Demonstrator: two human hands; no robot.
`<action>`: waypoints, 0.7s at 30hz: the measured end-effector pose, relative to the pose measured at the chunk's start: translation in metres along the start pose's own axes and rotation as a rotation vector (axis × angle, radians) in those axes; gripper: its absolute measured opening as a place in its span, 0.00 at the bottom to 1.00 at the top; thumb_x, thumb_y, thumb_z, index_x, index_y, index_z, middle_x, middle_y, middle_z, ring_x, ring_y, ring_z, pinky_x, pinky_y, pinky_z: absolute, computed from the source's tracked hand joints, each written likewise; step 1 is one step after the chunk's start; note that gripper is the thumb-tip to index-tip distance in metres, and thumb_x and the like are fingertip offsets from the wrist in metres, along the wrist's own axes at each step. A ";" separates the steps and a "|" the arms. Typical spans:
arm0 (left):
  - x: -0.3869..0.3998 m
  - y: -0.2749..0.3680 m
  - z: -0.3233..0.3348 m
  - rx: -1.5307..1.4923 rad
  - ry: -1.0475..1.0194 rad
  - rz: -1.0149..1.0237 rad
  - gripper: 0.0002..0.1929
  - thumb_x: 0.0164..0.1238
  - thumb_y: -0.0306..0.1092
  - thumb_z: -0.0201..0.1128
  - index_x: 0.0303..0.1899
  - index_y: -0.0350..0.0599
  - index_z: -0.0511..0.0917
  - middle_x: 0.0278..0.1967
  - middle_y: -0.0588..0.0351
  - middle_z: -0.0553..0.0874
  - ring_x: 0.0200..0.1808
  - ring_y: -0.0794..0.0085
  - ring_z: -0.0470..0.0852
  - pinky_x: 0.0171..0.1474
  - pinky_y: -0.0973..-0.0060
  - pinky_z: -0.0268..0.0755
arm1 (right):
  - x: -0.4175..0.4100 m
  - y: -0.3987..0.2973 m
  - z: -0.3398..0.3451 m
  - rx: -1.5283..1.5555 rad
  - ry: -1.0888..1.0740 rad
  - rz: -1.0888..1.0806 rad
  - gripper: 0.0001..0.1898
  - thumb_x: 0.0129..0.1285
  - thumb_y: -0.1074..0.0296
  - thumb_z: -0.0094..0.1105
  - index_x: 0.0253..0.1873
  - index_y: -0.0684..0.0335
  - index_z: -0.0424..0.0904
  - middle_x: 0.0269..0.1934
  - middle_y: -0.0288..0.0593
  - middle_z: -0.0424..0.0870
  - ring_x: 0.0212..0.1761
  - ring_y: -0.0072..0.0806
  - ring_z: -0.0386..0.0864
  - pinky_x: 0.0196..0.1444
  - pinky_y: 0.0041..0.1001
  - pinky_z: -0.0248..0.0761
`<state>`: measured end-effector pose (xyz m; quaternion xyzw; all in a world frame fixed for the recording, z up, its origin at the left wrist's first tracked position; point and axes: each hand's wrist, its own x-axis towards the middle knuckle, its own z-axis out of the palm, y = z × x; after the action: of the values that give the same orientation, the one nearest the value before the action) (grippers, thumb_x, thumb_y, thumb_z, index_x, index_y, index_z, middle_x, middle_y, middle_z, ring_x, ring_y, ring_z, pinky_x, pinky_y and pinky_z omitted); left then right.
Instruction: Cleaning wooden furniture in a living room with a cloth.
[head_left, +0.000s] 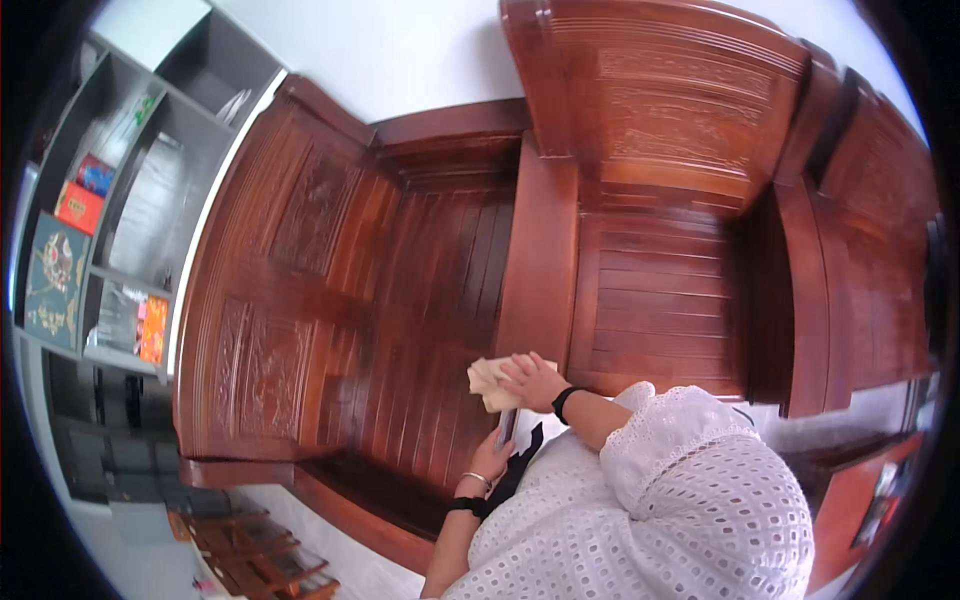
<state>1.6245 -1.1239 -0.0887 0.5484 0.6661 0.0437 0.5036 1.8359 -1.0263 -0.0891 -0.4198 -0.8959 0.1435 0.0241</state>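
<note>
My right hand (536, 381) lies flat, fingers spread, on a folded cream cloth (491, 384). The cloth rests at the near end of a broad reddish-brown wooden armrest (538, 277). Just below it, my left hand (491, 456) is closed around a narrow greyish object (506, 427), whose kind I cannot make out. A piece of black material (525, 457) hangs beside that hand. On the left of the armrest is a slatted wooden bench seat (427, 300); a slatted chair seat (660, 300) lies to its right.
Carved wooden backrests (675, 112) rise behind the seats. A grey shelf unit (169, 97) with boxes stands at the left. Wooden stools or a rack (259, 555) sit at lower left, and a reddish wooden table (862, 510) at lower right.
</note>
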 end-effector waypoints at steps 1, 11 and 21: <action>0.002 0.020 -0.005 0.023 -0.016 -0.002 0.31 0.64 0.40 0.62 0.64 0.33 0.63 0.62 0.42 0.72 0.62 0.62 0.72 0.62 0.73 0.65 | 0.007 0.010 -0.003 0.014 -0.012 0.038 0.29 0.64 0.55 0.48 0.70 0.44 0.58 0.71 0.40 0.56 0.74 0.42 0.49 0.72 0.49 0.38; -0.006 0.007 -0.011 -0.115 0.122 -0.159 0.22 0.66 0.43 0.58 0.55 0.38 0.73 0.43 0.43 0.83 0.46 0.59 0.82 0.48 0.68 0.71 | 0.086 0.145 -0.020 -0.178 0.192 0.286 0.26 0.66 0.57 0.44 0.69 0.47 0.60 0.71 0.40 0.57 0.73 0.43 0.51 0.69 0.54 0.43; -0.037 -0.052 0.006 -0.097 0.156 -0.375 0.29 0.62 0.46 0.64 0.59 0.37 0.71 0.51 0.41 0.81 0.53 0.58 0.80 0.56 0.70 0.71 | 0.135 0.291 -0.078 -0.047 -0.026 0.725 0.30 0.69 0.49 0.41 0.73 0.45 0.50 0.75 0.38 0.43 0.77 0.42 0.39 0.72 0.52 0.38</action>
<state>1.5891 -1.1766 -0.1004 0.3848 0.7907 0.0234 0.4756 1.9783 -0.7284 -0.1059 -0.7086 -0.6922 0.1276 -0.0494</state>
